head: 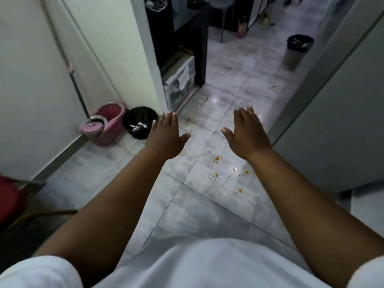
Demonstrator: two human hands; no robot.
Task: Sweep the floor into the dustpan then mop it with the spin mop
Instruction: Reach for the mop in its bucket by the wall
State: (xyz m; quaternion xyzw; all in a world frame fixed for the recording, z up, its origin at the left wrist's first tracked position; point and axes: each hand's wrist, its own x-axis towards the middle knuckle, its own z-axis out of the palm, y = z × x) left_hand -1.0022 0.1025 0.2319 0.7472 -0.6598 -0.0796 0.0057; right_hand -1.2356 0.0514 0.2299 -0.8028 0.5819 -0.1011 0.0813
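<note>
Hands (207, 136) spread flat, holding nothing; pink plastic spin-mop bucket (104, 125) sits beyond the left hand (166, 138), metal handle (78, 91) upright.

Dim, soft — glare on floor (215, 100), edges warped.

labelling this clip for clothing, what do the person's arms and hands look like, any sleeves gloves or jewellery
Both arms are bare from above the elbow down. Short white sleeves show at the bottom corners, matching a white top. The left hand and right hand wear no gloves, and no rings, watch or bracelets are visible on the fingers or wrists. The fingernails look short and unpainted.
</note>
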